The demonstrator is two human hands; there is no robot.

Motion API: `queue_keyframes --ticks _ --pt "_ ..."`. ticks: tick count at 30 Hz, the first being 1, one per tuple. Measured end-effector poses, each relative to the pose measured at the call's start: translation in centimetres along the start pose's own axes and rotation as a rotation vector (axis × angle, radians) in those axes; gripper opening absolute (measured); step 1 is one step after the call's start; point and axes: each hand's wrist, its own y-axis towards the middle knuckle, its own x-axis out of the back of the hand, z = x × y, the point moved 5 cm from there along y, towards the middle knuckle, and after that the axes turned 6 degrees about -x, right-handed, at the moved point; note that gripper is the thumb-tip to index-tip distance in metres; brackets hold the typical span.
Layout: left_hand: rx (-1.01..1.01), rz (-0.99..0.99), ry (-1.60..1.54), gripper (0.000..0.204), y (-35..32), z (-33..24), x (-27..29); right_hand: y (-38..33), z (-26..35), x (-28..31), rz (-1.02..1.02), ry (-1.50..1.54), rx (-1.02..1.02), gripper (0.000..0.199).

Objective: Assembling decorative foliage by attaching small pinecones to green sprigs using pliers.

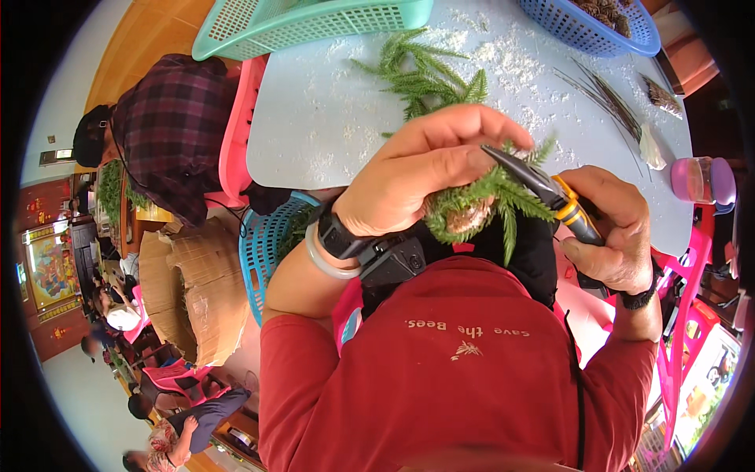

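My left hand (417, 169) is closed around a bunch of green artificial pine sprigs (511, 193), held over my lap at the near edge of the table. A brownish, pale-flecked piece (470, 219) shows among the needles at its lower end; I cannot tell its kind. My right hand (617, 228) grips long-nose pliers (578, 216) with yellow and black handles. Their dark jaws reach left across the sprigs to the fingertips of my left hand. Whatever lies between the jaw tips is hidden. More green sprigs (417, 67) lie on the table just beyond.
White flakes litter the pale table (307, 118). A green basket (314, 31) and a blue basket of pine cones (602, 27) stand at the back. Thin dark wires (605, 98) and a lidded jar (700, 181) lie right. At left are a blue basket (259, 252), a cardboard box (204, 291) and a person (169, 126).
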Motion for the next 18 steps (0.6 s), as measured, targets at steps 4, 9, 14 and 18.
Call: queue_keyframes --ticks 4,9,14,18 --pt "0.104 0.143 0.067 0.059 0.1 -0.1 0.2 -0.6 0.3 0.6 -0.012 -0.056 -0.024 0.049" --pt "0.092 0.157 0.185 0.055 0.2 -0.3 -0.6 -1.3 0.6 0.3 -0.044 -0.062 0.028 0.048" --pt "0.039 -0.021 0.305 0.042 -0.2 -1.0 -1.0 -1.3 0.5 0.7 -0.086 -0.11 0.084 0.048" --pt "-0.207 -0.211 1.158 0.047 -0.7 -2.3 -1.6 -1.3 0.0 0.2 -0.074 -0.193 0.026 0.046"
